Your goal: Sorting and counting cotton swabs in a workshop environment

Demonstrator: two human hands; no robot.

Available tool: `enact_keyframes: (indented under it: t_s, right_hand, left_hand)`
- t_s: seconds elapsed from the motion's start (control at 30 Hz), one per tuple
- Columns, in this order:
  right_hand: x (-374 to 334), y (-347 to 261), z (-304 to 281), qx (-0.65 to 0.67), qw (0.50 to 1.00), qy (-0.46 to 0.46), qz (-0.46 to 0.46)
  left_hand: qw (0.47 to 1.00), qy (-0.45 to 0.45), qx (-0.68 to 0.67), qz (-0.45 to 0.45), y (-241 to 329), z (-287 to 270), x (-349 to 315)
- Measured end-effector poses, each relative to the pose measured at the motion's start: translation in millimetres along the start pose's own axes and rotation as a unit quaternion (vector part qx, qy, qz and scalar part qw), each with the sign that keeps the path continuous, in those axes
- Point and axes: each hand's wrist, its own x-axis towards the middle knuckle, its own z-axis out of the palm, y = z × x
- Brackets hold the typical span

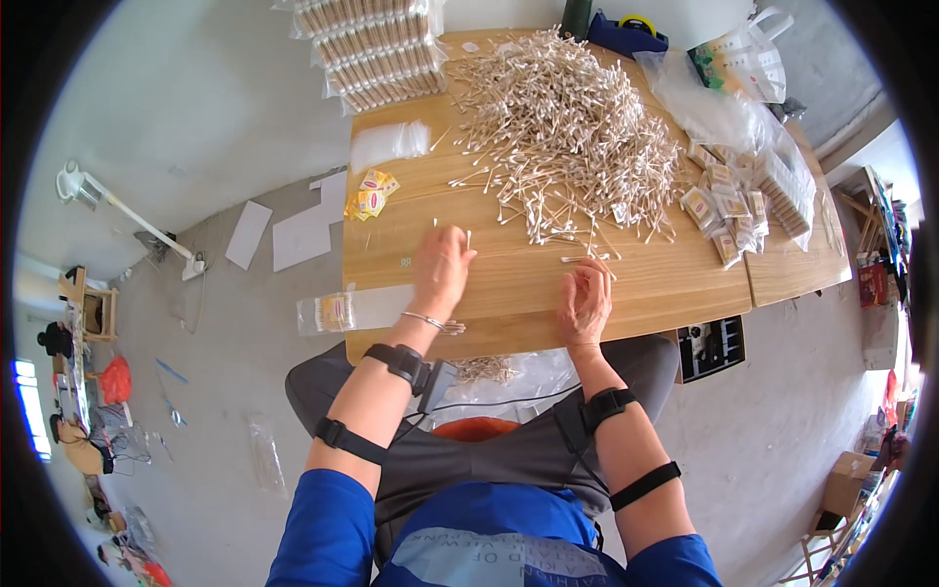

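Note:
My left hand (443,269) is closed above the wooden table, with white tips of cotton swabs (468,238) showing past its fingers. To the right, my right hand (586,301) has its fingers curled and pinched on a few cotton swabs (604,256) at the near edge of a big loose pile of cotton swabs (577,127). How many swabs each hand has is hidden by the fingers. Near my left wrist lies a clear bag of swabs with a yellow label (334,312), beside a pale flat strip (383,306).
Yellow cards (372,194) and clear empty bags (389,145) lie at the table's left. Stacked packs of swabs (377,59) rise behind them. Small filled packs (719,201) and a large plastic bag (787,191) sit at the right. A blue tape dispenser (626,37) stands at the back.

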Motion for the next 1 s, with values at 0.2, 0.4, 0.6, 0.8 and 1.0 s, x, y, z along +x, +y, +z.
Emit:
enact_keyframes:
  t_s: [0.2,0.4,0.6,0.8,1.0]
  right_hand:
    - [1,-1,0,-0.021,1.0,-0.003,-0.001]
    - [1,-2,0,-0.013,1.0,-0.013,0.002]
    - [-2,-4,3,-0.018,1.0,-0.017,-0.001]
    - [-6,4,-3,0.011,1.0,-0.016,-0.014]
    - [-26,-129,-30,0.094,0.961,-0.198,-0.17]
  left_hand:
    - [0.987,0.09,0.008,-0.129,-23,-17,11]
    - [0.987,-0.008,0.059,-0.147,-27,-20,16]
    - [0.983,0.049,-0.122,-0.128,-12,-57,-8]
    - [0.988,-0.038,-0.131,0.069,52,-118,-61]
    - [0.974,-0.115,-0.19,0.047,62,-145,-92]
